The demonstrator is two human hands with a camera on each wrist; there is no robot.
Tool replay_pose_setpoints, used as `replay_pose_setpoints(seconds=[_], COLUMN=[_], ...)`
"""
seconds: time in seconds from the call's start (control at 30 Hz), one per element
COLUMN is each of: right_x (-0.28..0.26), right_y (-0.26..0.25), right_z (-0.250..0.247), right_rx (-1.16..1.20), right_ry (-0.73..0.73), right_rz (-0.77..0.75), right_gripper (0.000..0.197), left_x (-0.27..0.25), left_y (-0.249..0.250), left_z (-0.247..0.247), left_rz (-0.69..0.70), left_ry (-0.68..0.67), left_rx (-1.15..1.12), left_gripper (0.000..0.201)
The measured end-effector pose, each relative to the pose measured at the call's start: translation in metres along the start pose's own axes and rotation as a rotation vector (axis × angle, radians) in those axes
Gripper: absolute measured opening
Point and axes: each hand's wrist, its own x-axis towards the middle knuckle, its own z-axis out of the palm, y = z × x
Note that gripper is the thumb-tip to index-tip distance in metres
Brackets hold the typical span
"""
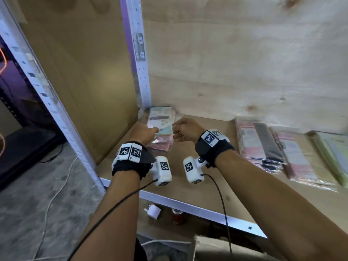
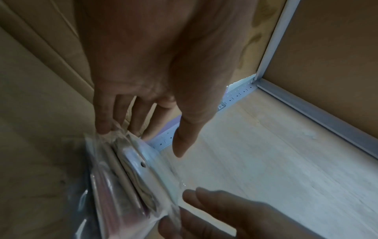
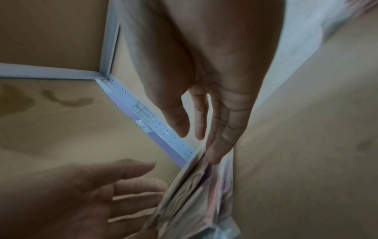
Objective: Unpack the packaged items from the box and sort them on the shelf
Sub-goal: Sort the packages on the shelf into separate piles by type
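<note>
A stack of plastic-wrapped packets (image 1: 162, 127) lies in the back left corner of the wooden shelf (image 1: 188, 187), against the white upright post (image 1: 140, 72). My left hand (image 1: 148, 133) is at the stack's left side and my right hand (image 1: 180, 131) at its right side. In the left wrist view the left hand (image 2: 143, 139) has straight fingers whose tips touch the packets (image 2: 131, 174). The right wrist view shows the right hand (image 3: 198, 145) with straight fingers laid along the packets' edge (image 3: 196, 194). Neither hand grips anything.
Further right on the shelf lie other flat packets: a pink and black one (image 1: 261, 146), a pink and tan one (image 1: 303, 161) and a green one (image 1: 335, 153). A cardboard panel (image 1: 84, 81) closes the left side. A white plug (image 1: 153, 211) sits below the shelf.
</note>
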Motion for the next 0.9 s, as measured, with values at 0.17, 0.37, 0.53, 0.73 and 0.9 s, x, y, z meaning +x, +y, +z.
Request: replay_pose_setpoints(seconds=[0.17,0.37,0.53,0.73,0.9], right_x=[0.014,0.004,-0.024,-0.07,-0.107], right_y=[0.007,0.015,0.015,-0.001,-0.008], right_z=[0.011,-0.006,-0.041,-0.096,-0.144], right_rx=[-0.022,0.107,0.359,0.536,0.617], right_ry=[0.08,0.075,0.019,0.013,0.016], right_rz=[0.014,0.055,0.085,0.046,-0.011], right_gripper=[0.024,0.027,0.018,0.012,0.016], left_x=[-0.002,-0.008,-0.015,-0.039,-0.066], left_y=[0.002,0.007,0.009,0.037,0.064], left_z=[0.001,-0.006,-0.003,0.023,0.041], left_rz=[0.072,0.153,0.188,0.514,0.709], left_ry=[-0.074,-0.05,-0.119,0.045,0.185], left_rx=[0.079,0.107,0.076,0.347,0.123], left_gripper=[0.042,0.024,0.042,0.038,0.01])
